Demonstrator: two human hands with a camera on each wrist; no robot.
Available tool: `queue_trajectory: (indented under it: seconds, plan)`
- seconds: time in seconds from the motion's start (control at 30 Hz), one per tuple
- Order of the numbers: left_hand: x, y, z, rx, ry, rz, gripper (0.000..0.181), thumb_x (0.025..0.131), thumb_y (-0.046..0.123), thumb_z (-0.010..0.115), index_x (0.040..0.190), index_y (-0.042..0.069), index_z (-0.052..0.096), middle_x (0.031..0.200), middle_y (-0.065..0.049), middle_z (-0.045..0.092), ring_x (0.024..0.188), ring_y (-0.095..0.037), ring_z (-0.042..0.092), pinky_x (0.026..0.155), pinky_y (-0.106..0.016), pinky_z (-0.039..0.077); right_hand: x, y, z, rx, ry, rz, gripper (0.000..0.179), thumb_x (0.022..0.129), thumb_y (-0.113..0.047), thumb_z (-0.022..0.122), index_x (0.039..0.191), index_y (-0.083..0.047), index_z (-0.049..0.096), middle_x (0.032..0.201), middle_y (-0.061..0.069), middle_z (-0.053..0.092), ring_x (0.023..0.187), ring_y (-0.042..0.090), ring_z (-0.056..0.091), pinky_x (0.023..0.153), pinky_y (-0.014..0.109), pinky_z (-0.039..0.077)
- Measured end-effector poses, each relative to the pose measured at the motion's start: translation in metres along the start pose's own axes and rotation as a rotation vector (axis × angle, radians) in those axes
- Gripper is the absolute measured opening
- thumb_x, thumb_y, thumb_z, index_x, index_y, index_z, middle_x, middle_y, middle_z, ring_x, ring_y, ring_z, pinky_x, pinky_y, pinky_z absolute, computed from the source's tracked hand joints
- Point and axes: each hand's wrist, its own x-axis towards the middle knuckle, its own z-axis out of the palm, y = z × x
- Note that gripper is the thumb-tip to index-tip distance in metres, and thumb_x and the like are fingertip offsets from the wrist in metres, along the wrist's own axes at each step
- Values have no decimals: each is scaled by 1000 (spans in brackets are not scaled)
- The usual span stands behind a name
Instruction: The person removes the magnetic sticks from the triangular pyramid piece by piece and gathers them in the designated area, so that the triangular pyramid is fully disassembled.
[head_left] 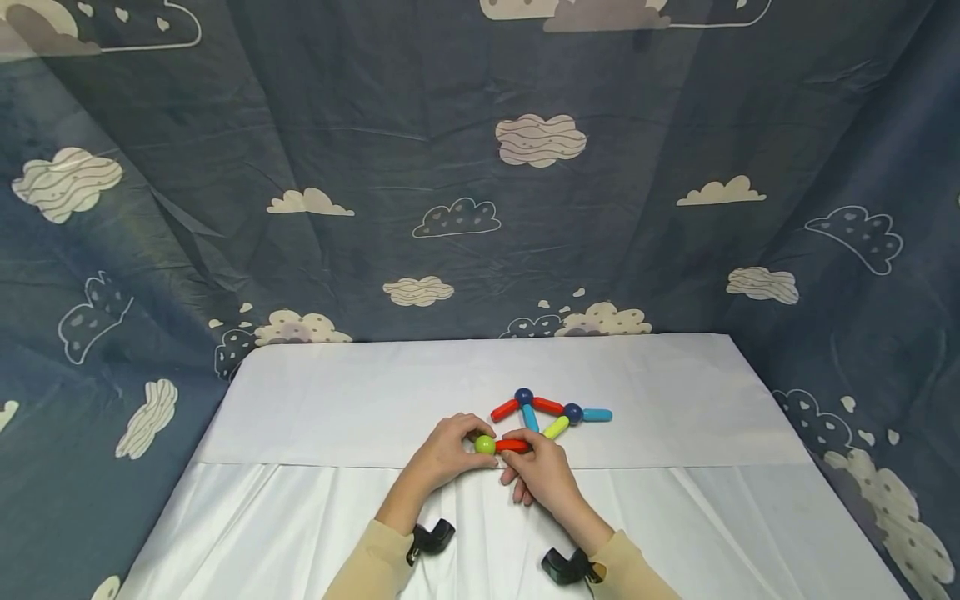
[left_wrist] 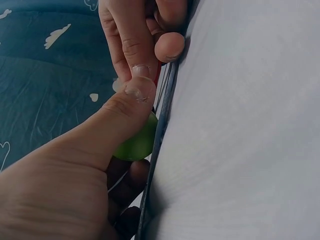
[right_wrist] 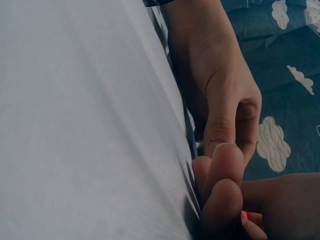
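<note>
In the head view my left hand (head_left: 444, 454) holds a bright green ball (head_left: 485, 445) between thumb and fingers. My right hand (head_left: 547, 477) pinches a short red rod (head_left: 512, 446), whose left end meets the ball. Just behind the hands lies a joined shape of rods and two dark blue balls. From the left ball (head_left: 524, 396) run two red rods and a light blue rod (head_left: 530, 417). The right ball (head_left: 573, 413) bears a yellow-green rod (head_left: 556, 427) and another light blue rod (head_left: 597, 414). My right hand partly hides the near rod ends.
A white cloth (head_left: 337, 400) covers the table, with a fold line across it. Behind and at both sides hangs a dark blue curtain (head_left: 360, 167) with cloud prints. Black wrist cameras sit by both sleeves.
</note>
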Motion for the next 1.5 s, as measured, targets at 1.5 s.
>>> queue_trajectory:
  seconds: [1.5]
  plan:
    - [-3, -91, -108, -59, 741, -433, 40, 95, 23, 79, 131, 7, 71, 134, -22, 72, 137, -41, 61, 122, -54, 40, -5, 3, -2, 26, -5, -34, 31, 103, -11, 67, 133, -1, 63, 64, 4, 70, 40, 10, 59, 42, 26, 50]
